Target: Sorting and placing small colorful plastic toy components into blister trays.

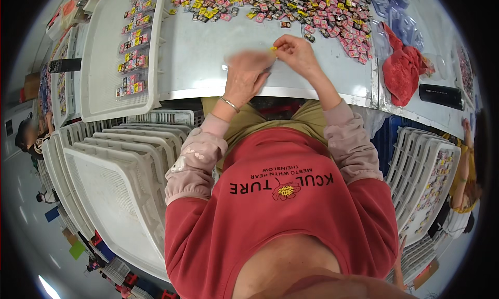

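Observation:
My right hand (297, 55) is over the white worktable (208, 44), with thumb and forefinger pinched on a small yellow piece (274, 48). Close beside it on the left is my left hand (245, 73), a bangle on its wrist. A blur covers the left fingers, so what they hold, if anything, is hidden. Beyond both hands spreads a heap of small flat pieces (332, 18) in pink, black and yellow. One dark piece (285, 24) lies at the heap's near edge.
A white tray (99, 54) at left holds a column of clear packs (132, 62) filled with coloured pieces. A red cloth (401, 73) and a black cylinder (442, 96) lie at right. Stacked white trays (112, 190) flank me. Other people work at both sides.

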Demonstrator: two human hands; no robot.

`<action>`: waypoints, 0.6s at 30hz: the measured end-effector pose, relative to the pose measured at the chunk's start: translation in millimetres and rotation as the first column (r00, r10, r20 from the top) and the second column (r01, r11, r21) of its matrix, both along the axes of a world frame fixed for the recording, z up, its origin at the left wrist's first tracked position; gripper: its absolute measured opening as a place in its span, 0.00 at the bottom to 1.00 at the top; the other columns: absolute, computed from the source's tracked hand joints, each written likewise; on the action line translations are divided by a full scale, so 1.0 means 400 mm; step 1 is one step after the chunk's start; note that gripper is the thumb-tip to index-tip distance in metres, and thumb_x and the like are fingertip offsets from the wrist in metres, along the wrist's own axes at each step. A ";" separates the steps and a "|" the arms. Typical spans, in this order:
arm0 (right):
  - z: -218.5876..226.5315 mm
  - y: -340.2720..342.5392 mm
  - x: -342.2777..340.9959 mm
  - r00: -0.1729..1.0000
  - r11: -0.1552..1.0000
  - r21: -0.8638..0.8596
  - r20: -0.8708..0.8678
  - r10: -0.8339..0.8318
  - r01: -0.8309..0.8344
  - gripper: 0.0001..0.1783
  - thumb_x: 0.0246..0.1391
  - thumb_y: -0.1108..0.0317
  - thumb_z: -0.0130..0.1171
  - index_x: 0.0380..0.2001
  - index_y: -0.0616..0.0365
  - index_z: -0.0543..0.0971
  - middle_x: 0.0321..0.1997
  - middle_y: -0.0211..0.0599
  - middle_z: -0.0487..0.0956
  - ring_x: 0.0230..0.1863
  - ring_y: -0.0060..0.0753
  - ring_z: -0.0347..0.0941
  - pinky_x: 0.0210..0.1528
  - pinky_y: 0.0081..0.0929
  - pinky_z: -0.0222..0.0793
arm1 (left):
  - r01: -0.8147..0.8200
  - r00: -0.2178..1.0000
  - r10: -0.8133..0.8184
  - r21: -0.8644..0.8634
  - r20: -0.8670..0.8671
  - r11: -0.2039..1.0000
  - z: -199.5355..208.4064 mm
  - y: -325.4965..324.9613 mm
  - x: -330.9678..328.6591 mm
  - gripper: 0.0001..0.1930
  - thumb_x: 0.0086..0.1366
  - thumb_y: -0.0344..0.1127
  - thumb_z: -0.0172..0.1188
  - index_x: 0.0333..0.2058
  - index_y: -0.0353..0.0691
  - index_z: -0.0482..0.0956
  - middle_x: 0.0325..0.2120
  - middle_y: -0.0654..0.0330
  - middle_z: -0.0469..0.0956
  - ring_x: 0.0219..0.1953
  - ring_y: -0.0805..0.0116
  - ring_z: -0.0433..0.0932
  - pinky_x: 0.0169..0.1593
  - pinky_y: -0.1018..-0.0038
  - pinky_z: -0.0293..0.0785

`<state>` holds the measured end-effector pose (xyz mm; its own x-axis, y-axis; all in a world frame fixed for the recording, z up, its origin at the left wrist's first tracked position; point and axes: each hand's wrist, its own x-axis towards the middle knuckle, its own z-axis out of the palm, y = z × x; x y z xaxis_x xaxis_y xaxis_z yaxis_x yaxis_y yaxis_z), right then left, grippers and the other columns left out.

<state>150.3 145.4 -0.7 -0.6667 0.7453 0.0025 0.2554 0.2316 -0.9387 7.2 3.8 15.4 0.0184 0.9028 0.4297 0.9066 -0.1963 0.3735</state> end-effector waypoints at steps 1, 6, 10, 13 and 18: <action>0.010 -0.020 -0.010 1.000 1.000 0.002 0.000 0.007 -0.007 0.08 0.48 0.73 0.63 0.33 0.64 0.78 0.29 0.31 0.80 0.27 0.19 0.75 0.31 0.18 0.71 | -0.008 0.999 0.007 -0.004 -0.036 1.000 -0.011 -0.005 -0.001 0.20 0.53 0.32 0.63 0.48 0.44 0.76 0.49 0.60 0.72 0.52 0.56 0.67 0.55 0.60 0.61; 0.015 -0.080 -0.025 0.992 0.929 0.361 0.060 -0.112 0.083 0.07 0.45 0.75 0.62 0.31 0.63 0.79 0.25 0.39 0.77 0.24 0.32 0.75 0.28 0.26 0.71 | -0.020 1.000 0.020 0.028 0.003 0.999 -0.040 -0.007 -0.002 0.21 0.54 0.31 0.62 0.49 0.44 0.76 0.50 0.60 0.72 0.54 0.54 0.67 0.56 0.58 0.61; 0.017 -0.086 -0.011 0.982 0.827 0.561 0.130 -0.134 0.039 0.03 0.47 0.72 0.58 0.26 0.60 0.78 0.26 0.42 0.74 0.28 0.48 0.74 0.30 0.40 0.71 | -0.028 0.999 0.028 -0.001 0.042 1.000 -0.050 -0.013 -0.002 0.21 0.56 0.30 0.59 0.51 0.42 0.75 0.54 0.58 0.71 0.58 0.52 0.66 0.59 0.56 0.59; 0.022 -0.095 0.001 0.982 0.785 0.614 0.184 -0.040 -0.083 0.07 0.47 0.73 0.55 0.32 0.58 0.78 0.31 0.40 0.72 0.33 0.44 0.73 0.32 0.38 0.70 | -0.011 0.999 0.012 -0.027 0.046 1.000 -0.048 -0.013 -0.003 0.22 0.58 0.29 0.58 0.53 0.41 0.74 0.55 0.56 0.70 0.59 0.52 0.66 0.60 0.56 0.58; 0.060 -0.144 0.031 0.952 0.598 0.778 0.296 -0.079 -0.193 0.19 0.41 0.80 0.53 0.40 0.61 0.78 0.37 0.38 0.72 0.36 0.41 0.69 0.38 0.34 0.68 | 0.012 1.000 -0.012 -0.048 0.006 0.999 -0.035 -0.020 0.004 0.24 0.58 0.30 0.57 0.55 0.39 0.70 0.56 0.54 0.69 0.59 0.51 0.65 0.62 0.58 0.55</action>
